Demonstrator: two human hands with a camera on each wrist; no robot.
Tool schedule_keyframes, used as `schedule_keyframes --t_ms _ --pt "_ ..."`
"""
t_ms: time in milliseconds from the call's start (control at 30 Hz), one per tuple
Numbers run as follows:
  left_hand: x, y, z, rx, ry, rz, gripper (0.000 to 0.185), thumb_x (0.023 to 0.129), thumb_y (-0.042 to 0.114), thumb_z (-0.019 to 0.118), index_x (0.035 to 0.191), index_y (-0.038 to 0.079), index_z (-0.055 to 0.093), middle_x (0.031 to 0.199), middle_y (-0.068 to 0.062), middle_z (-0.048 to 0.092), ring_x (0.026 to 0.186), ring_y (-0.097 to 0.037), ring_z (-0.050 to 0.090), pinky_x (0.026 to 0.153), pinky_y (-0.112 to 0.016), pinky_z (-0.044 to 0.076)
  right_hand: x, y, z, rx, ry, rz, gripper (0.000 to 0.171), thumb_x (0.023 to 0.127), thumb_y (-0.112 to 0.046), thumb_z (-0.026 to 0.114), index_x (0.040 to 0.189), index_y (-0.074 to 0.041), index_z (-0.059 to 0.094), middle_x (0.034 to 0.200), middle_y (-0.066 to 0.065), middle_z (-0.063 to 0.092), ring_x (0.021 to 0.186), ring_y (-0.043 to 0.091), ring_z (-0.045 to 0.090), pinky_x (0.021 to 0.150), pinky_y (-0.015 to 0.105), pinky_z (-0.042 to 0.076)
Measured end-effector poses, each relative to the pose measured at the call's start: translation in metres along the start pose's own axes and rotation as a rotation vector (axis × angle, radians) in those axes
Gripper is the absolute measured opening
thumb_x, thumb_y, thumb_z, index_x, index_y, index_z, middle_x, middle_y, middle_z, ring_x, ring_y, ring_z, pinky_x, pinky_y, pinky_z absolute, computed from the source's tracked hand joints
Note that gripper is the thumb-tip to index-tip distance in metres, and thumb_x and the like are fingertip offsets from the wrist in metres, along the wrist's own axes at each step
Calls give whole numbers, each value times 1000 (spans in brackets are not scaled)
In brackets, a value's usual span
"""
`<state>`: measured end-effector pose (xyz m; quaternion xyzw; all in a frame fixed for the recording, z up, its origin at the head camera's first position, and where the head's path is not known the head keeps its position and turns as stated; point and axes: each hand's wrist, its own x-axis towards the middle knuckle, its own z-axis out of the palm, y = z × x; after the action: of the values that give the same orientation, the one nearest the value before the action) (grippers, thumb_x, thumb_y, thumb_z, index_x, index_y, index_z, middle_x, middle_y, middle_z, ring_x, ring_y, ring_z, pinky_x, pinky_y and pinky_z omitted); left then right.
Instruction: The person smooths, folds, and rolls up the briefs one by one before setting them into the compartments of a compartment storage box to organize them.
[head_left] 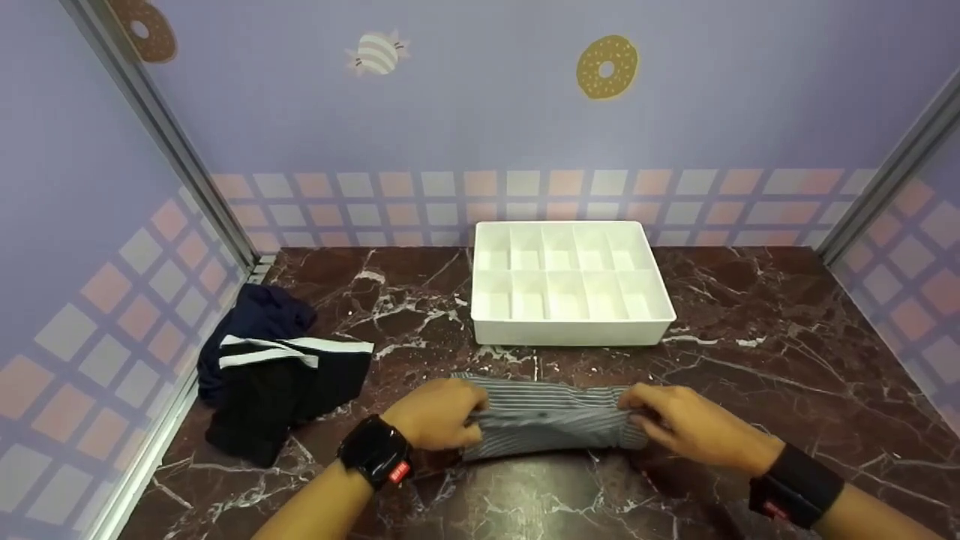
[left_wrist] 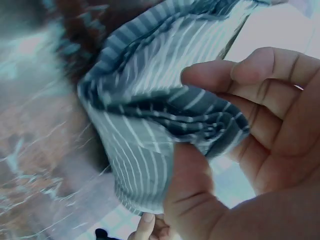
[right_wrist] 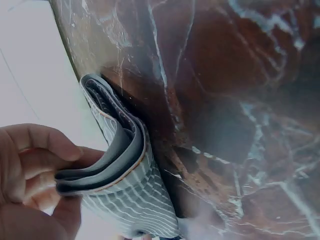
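Striped cloth [head_left: 547, 424] folded to a band on surface [head_left: 750, 352] before empty tray [head_left: 570, 330], ends pinched by left hand [head_left: 435, 412] and right hand [head_left: 679, 424]; dark pile [head_left: 277, 367] untouched, likely early.

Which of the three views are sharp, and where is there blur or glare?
Head view: evenly lit, sharp on the white organizer. Left wrist view: striped cloth fairly clear, marble at left blurred. Right wrist view: glare whitens the left side; marble tabletop soft.
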<state>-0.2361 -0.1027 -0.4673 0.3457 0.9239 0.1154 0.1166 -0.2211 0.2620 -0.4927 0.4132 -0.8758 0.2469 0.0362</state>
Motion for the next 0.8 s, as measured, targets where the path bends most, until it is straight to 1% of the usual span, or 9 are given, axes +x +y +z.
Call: schedule_keyframes --t_ms 67,133,267,367,467,567,700,800 --pt "3 -4 -1 -21 24 -32 19 77 25 62 93 16 60 76 10 55 61 -6 49 59 -21 44 3 4 1 -13 56 10 27 82 -4 65 106 -13 57 98 -5 65 85 8 62 73 25 53" --pt "6 -7 -2 -30 50 -55 23 78 25 62 99 15 60 81 9 56 63 -7 50 61 -22 45 7 8 3 -36 109 22 27 82 -5 66 106 -12 56 97 -5 65 85 9 63 73 26 53" --pt "14 -13 -2 -38 102 -77 30 80 22 60 109 13 58 84 5 57 58 -8 49 53 -23 43 14 15 8 -77 180 56 23 82 -6 67 102 -12 56 92 -6 64 82 7 62 71 25 53" --pt "20 -18 -1 -17 148 -95 34 81 20 59 114 12 56 89 2 60 60 -10 52 53 -24 44 20 20 13 -127 213 82 20 82 -7 68 96 -15 57 89 -8 62 79 5 59 68 26 52" --pt "27 -23 2 18 198 -118 34 82 19 59 115 13 55 99 -3 64 73 -16 59 62 -28 49 25 23 17 -184 230 116 18 80 -6 69 91 -17 59 86 -9 61 77 6 58 66 27 51" --pt "32 -27 7 46 238 -138 32 82 19 60 113 13 56 101 -6 65 82 -20 61 67 -33 51 30 27 23 -245 217 147 17 78 -7 72 88 -17 63 85 -8 62 76 9 60 64 30 51" --pt "37 -31 18 86 271 -160 30 79 19 62 108 11 57 93 -6 65 80 -23 62 61 -36 50 33 32 31 -327 188 156 14 76 -11 74 87 -17 68 86 -5 62 74 15 63 62 34 52" --pt "40 -30 24 117 288 -182 31 78 19 63 106 9 58 92 -6 63 79 -25 62 63 -38 51 31 37 33 -352 183 142 14 76 -12 73 88 -18 70 89 -5 63 75 15 63 64 34 53"
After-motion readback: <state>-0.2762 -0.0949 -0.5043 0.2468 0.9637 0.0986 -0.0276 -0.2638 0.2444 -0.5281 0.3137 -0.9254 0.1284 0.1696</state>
